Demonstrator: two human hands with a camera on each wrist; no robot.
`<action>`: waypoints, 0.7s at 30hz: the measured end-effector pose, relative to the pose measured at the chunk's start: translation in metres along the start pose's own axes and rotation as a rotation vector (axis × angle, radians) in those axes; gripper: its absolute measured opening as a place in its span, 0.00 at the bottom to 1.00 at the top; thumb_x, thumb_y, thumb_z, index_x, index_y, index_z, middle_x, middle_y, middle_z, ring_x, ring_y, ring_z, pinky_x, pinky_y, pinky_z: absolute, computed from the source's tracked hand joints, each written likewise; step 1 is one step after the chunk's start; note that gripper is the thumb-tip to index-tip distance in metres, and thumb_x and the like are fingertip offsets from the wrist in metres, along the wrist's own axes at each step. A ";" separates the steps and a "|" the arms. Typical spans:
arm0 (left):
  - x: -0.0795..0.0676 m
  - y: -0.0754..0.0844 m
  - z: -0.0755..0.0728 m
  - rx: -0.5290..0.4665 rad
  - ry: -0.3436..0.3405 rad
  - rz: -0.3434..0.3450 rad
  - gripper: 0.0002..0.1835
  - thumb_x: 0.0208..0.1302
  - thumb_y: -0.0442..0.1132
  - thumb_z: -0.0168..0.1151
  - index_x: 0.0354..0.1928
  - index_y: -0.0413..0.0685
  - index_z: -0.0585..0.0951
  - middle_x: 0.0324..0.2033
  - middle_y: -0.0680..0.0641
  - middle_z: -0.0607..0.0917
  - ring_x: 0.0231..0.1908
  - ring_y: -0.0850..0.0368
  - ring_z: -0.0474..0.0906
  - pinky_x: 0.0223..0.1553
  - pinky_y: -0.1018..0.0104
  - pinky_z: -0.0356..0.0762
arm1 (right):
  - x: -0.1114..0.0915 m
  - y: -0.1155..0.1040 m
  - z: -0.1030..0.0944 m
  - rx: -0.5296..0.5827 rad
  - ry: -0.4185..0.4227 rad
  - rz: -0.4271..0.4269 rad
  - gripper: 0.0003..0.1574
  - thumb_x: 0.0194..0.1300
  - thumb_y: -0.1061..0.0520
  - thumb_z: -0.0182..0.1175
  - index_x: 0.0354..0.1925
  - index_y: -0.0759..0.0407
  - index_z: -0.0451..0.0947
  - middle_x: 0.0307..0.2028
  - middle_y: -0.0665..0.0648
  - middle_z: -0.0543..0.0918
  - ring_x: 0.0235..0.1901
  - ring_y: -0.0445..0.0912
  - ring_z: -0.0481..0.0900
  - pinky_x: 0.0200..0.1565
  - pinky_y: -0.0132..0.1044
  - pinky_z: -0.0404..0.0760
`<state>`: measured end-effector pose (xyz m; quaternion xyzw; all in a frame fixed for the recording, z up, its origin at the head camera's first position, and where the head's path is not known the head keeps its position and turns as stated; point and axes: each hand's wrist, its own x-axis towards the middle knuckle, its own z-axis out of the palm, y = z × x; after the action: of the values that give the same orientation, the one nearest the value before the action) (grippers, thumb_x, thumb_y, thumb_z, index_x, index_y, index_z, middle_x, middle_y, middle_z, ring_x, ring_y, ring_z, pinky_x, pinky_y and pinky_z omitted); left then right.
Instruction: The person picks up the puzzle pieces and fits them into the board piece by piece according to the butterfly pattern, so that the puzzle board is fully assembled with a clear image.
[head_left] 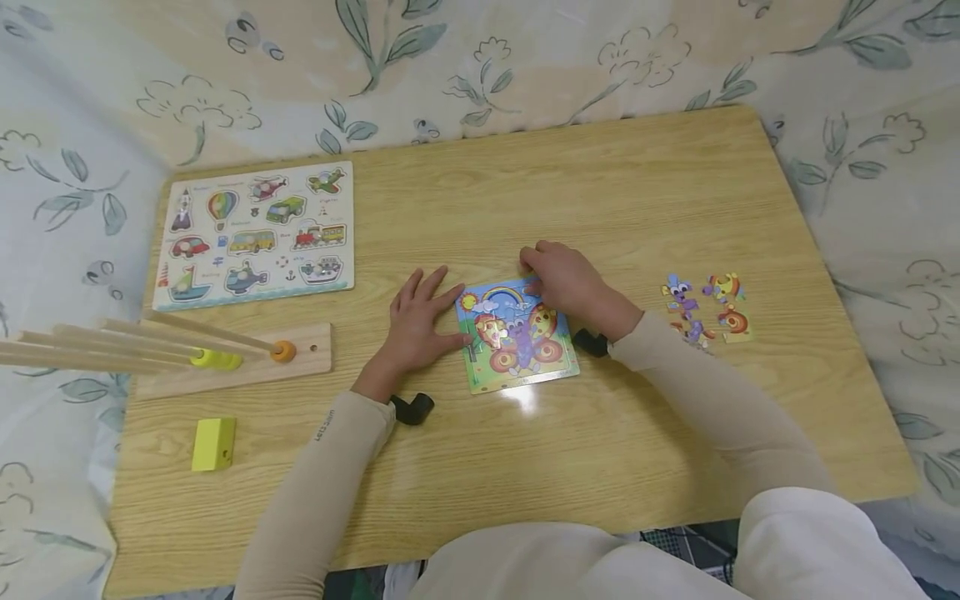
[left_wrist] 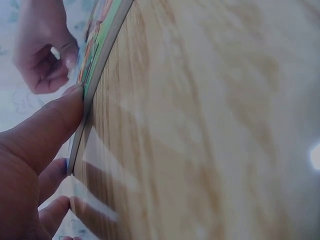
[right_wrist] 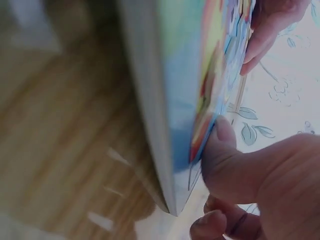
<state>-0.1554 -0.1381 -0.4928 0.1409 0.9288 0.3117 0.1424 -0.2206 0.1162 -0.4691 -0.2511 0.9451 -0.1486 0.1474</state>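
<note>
A square butterfly jigsaw puzzle, with a rainbow and a sun in its picture, lies flat on the table. My left hand rests at its left side, fingers spread. The left thumb touches the board's edge, and the index finger reaches its upper left corner. Over the upper right corner is my right hand, its thumb pressing on the picture side and its other fingers bent past the far edge. In the right wrist view the right thumb lies on the puzzle's surface; no loose piece shows in that hand.
Several loose puzzle pieces lie to the right, near my right forearm. A vehicle peg puzzle is at the back left. Before it stands a wooden base with upright rods and coloured rings. A yellow-green block sits nearer the front.
</note>
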 end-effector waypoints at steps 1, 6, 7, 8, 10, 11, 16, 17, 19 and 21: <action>0.000 0.000 0.000 0.000 0.000 0.000 0.42 0.53 0.54 0.70 0.70 0.56 0.66 0.76 0.49 0.50 0.75 0.44 0.32 0.69 0.35 0.34 | 0.000 -0.001 0.000 -0.010 -0.002 0.005 0.14 0.62 0.57 0.65 0.44 0.59 0.73 0.35 0.58 0.77 0.35 0.52 0.75 0.40 0.45 0.78; -0.001 0.000 -0.001 -0.006 0.003 0.008 0.42 0.53 0.54 0.70 0.70 0.55 0.66 0.76 0.49 0.50 0.75 0.44 0.32 0.69 0.35 0.34 | 0.002 -0.002 0.001 0.001 -0.043 0.043 0.15 0.63 0.56 0.64 0.45 0.58 0.72 0.37 0.57 0.79 0.35 0.51 0.76 0.40 0.45 0.78; 0.000 0.001 -0.001 -0.009 0.002 0.011 0.42 0.53 0.54 0.70 0.70 0.55 0.66 0.76 0.49 0.50 0.75 0.44 0.32 0.69 0.35 0.34 | 0.001 -0.001 0.001 0.017 -0.050 0.052 0.14 0.63 0.56 0.63 0.45 0.58 0.72 0.37 0.57 0.80 0.35 0.50 0.76 0.40 0.45 0.78; 0.000 0.001 -0.001 -0.010 0.001 0.013 0.42 0.53 0.54 0.70 0.70 0.55 0.66 0.76 0.49 0.50 0.75 0.44 0.32 0.69 0.35 0.34 | 0.001 0.000 0.001 0.035 -0.050 0.056 0.13 0.63 0.56 0.63 0.44 0.58 0.72 0.37 0.57 0.80 0.35 0.50 0.76 0.41 0.45 0.78; 0.001 0.003 -0.001 -0.013 0.003 0.017 0.42 0.53 0.54 0.71 0.70 0.55 0.66 0.76 0.49 0.50 0.75 0.44 0.32 0.69 0.35 0.33 | 0.000 0.003 0.000 0.074 -0.040 0.060 0.12 0.64 0.56 0.63 0.43 0.58 0.73 0.35 0.57 0.81 0.34 0.50 0.76 0.40 0.44 0.78; 0.001 0.003 -0.001 -0.011 0.003 0.017 0.42 0.53 0.54 0.71 0.70 0.55 0.66 0.76 0.49 0.50 0.75 0.43 0.32 0.69 0.35 0.33 | -0.001 0.004 -0.001 0.099 -0.027 0.061 0.11 0.64 0.56 0.62 0.42 0.58 0.73 0.34 0.56 0.81 0.33 0.50 0.76 0.40 0.43 0.77; 0.002 0.005 0.000 -0.008 -0.005 0.012 0.43 0.53 0.54 0.71 0.70 0.54 0.66 0.76 0.49 0.50 0.75 0.43 0.32 0.68 0.35 0.34 | -0.014 0.019 -0.012 0.201 0.106 0.098 0.06 0.67 0.57 0.57 0.38 0.59 0.76 0.30 0.57 0.79 0.30 0.49 0.72 0.35 0.40 0.71; 0.002 0.005 0.000 -0.008 -0.007 0.008 0.42 0.53 0.54 0.71 0.70 0.54 0.66 0.76 0.50 0.50 0.75 0.44 0.32 0.69 0.35 0.34 | -0.019 0.024 -0.017 0.208 0.133 0.111 0.06 0.67 0.57 0.57 0.37 0.60 0.76 0.29 0.58 0.78 0.29 0.50 0.72 0.34 0.40 0.70; 0.001 0.005 0.000 -0.007 -0.008 0.000 0.42 0.53 0.54 0.71 0.70 0.55 0.66 0.76 0.50 0.50 0.75 0.44 0.32 0.69 0.35 0.34 | -0.030 0.037 -0.029 0.185 0.159 0.133 0.08 0.67 0.58 0.57 0.38 0.63 0.77 0.30 0.60 0.79 0.30 0.51 0.73 0.35 0.42 0.71; 0.000 0.004 -0.001 -0.003 -0.009 -0.010 0.42 0.53 0.54 0.71 0.70 0.55 0.66 0.76 0.50 0.50 0.75 0.45 0.32 0.69 0.36 0.34 | -0.044 0.052 -0.042 0.150 0.146 0.145 0.10 0.66 0.59 0.58 0.40 0.66 0.78 0.32 0.62 0.81 0.31 0.53 0.76 0.36 0.45 0.74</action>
<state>-0.1553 -0.1353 -0.4895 0.1376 0.9283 0.3120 0.1482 -0.2215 0.1911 -0.4405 -0.1588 0.9552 -0.2256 0.1070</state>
